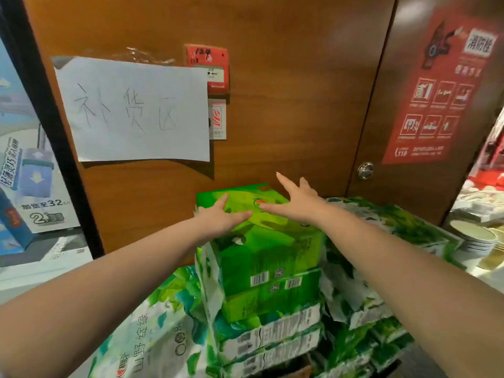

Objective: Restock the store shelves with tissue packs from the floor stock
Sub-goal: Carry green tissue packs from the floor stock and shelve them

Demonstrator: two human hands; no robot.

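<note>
both hands reach over a bright green tissue pack (261, 227) topping a stack at the centre of the frame. the left hand (222, 216) lies flat on its top, fingers straight, gripping nothing. the right hand (296, 201) is spread wide at the pack's far edge, holding nothing. more green-and-white tissue packs (381, 241) fill the lower frame. a handwritten paper sign (133, 113) hangs on the wooden door (286, 91), upper left.
</note>
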